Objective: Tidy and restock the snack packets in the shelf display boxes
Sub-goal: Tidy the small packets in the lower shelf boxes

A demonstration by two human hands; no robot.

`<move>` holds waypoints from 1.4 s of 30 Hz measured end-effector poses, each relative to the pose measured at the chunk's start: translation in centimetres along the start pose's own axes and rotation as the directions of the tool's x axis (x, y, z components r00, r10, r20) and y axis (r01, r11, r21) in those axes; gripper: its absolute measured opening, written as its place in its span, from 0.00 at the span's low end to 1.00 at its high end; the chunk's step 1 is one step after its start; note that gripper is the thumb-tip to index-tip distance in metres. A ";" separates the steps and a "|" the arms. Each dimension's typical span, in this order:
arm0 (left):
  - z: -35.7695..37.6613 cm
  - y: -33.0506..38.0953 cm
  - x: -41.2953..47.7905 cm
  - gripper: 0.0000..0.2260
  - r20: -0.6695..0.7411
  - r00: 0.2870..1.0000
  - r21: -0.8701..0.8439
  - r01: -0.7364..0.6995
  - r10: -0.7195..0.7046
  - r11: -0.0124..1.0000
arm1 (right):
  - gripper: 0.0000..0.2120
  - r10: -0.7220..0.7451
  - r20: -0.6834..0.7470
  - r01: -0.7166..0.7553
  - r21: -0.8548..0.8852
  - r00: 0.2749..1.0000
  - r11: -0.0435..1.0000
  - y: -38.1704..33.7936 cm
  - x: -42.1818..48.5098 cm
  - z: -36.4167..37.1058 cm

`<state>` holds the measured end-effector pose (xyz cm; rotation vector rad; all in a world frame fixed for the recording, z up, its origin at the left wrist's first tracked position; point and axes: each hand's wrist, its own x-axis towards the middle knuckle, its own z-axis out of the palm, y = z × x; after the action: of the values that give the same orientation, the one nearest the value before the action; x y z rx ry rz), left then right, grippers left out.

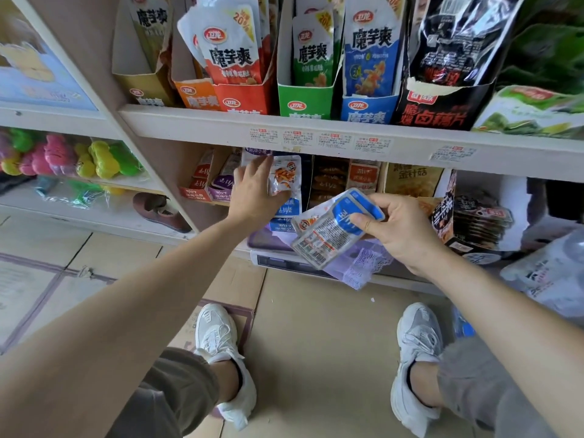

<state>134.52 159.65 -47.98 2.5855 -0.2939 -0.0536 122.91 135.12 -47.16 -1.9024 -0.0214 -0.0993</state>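
Restocking the lower shelf: my right hand pinches a stack of blue packets, near; my left hand, fingers flat, steadies the standing packet. A slack pinch could spill the stack.
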 end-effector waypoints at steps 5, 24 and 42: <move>0.9 -1.0 2.6 0.39 -0.026 0.998 0.224 -0.050 0.057 0.973 | 0.10 0.024 0.011 -0.025 0.046 1.000 0.999 0.0 -0.1 0.0; -2.0 -2.0 -5.4 0.04 0.456 0.888 -0.793 0.436 -0.059 0.425 | 0.12 0.338 0.285 -0.435 0.433 0.897 0.789 1.6 -1.4 4.1; 1.3 -3.4 0.3 0.20 0.359 0.874 0.357 -0.453 0.328 0.817 | 0.08 0.213 0.039 -0.210 -0.065 0.976 0.976 3.5 -1.1 1.7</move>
<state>135.32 161.77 -50.82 2.8879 -1.0593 -0.2320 122.16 135.58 -51.11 -1.9551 0.1545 0.0894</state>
